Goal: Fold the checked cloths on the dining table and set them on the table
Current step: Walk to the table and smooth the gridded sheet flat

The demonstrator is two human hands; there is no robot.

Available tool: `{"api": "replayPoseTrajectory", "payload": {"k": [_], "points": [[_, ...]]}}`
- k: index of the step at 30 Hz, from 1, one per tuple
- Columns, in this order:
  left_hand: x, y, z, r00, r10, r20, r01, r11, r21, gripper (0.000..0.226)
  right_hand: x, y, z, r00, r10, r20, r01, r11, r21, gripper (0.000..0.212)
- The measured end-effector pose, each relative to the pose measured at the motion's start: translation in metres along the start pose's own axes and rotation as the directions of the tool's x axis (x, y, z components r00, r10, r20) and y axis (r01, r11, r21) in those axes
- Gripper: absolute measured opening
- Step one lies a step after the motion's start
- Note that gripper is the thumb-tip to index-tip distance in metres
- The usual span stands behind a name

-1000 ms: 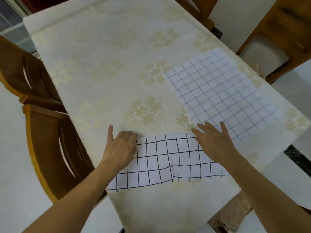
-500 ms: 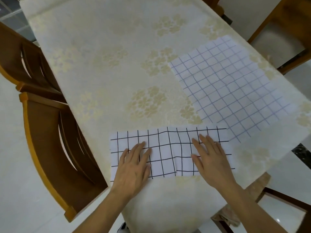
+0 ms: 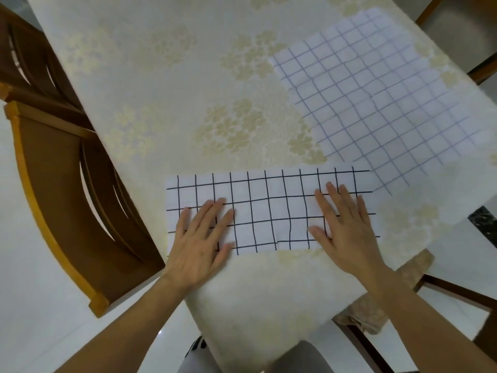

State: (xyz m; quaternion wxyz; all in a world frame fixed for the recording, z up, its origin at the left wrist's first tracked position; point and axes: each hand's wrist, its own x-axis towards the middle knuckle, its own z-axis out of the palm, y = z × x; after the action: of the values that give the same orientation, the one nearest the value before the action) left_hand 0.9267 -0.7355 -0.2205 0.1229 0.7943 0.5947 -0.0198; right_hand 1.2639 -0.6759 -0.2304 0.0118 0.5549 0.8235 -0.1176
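A: So, black-checked cloth (image 3: 271,211) sits folded to a long strip at the near table (image 3: 161,90) edge. Left hand (image 3: 200,240) and right hand (image 3: 343,230) lie flat on it, fingers straight, gripping nothing.

B: Step?

A: Smoothing, I'd say. Next probably an end-to-end fold; blue-checked cloth (image 3: 382,98) lies unfolded, far right.
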Motion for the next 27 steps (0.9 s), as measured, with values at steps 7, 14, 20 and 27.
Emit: {"api": "replayPoseTrajectory", "payload": {"k": [7,14,20,27], "points": [[-0.001,0.015,0.007,0.981,0.152,0.117,-0.163,0.982,0.093,0.067,-0.024,-0.008,0.009,0.952,-0.307,0.021,0.307,0.943,-0.131,0.072],[0.002,0.008,0.013,0.978,0.165,0.130,-0.183,0.971,0.150,0.059,-0.018,-0.003,0.021,0.935,-0.353,0.032,0.353,0.916,-0.191,0.055],[-0.011,-0.005,0.011,0.981,0.127,0.149,-0.147,0.980,0.135,0.058,-0.021,0.009,0.014,0.930,-0.358,0.084,0.367,0.917,-0.154,0.058],[-0.005,-0.011,-0.008,0.998,0.024,0.066,-0.028,0.998,0.055,0.061,-0.006,0.004,0.003,0.990,-0.130,0.050,0.133,0.989,-0.068,0.067]]}}
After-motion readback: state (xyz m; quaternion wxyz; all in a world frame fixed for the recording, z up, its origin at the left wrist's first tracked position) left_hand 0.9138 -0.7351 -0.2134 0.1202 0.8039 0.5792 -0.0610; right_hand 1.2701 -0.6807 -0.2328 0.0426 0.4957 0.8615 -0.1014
